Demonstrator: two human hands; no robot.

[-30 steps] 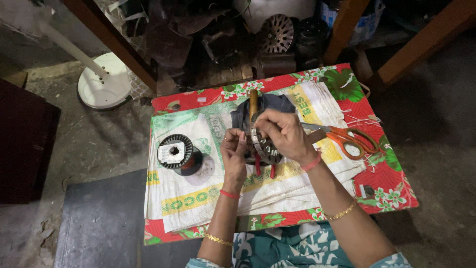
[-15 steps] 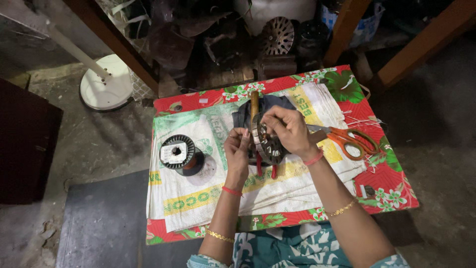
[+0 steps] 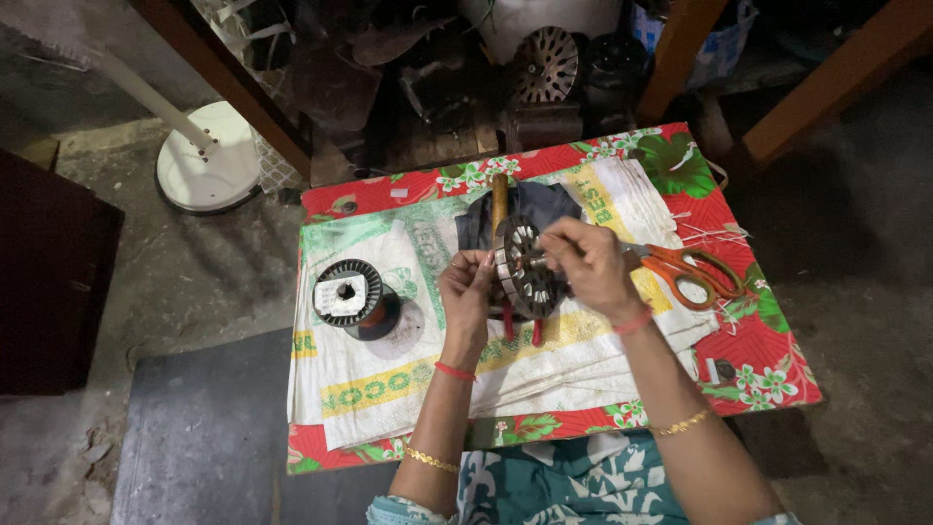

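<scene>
Clearly both hands are busy with the round slotted motor core (image 3: pixel 526 275), held up on edge just above the desk (image 3: pixel 748 374). The left hand (image 3: pixel 466 297) has its fingers closed on the core's left rim; the right hand (image 3: pixel 588 264) pinches something at its centre, too fine to make out. Most slots look bare, so the winding seems barely begun. A wire spool (image 3: pixel 348 293) sits apart on the woven sack (image 3: pixel 389 379); orange scissors (image 3: pixel 692 273) lie to the right.

Dim surroundings, brighter centre, soft shadows, slight blur.
</scene>
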